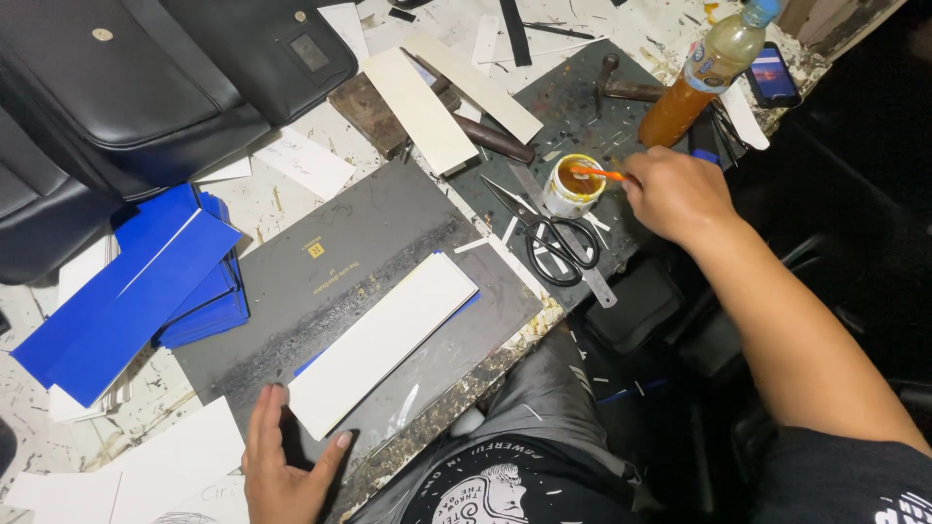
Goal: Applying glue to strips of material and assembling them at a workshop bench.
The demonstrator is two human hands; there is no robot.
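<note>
My right hand [677, 194] grips an orange-handled brush [597, 174] whose tip dips into a small open pot of amber glue [572, 184]. My left hand [282, 461] rests open at the near end of a long white card strip [382, 340], thumb and fingers spread around its corner. The strip lies over a blue piece on a dark grey board [330, 262].
Black scissors [558, 247] and a metal ruler [582, 267] lie beside the pot. A stack of blue strips [146, 291] sits left, a black bag [155, 78] behind, a bottle of amber liquid [704, 73] and a phone [774, 76] far right. Cream card strips [427, 107] lie at the back.
</note>
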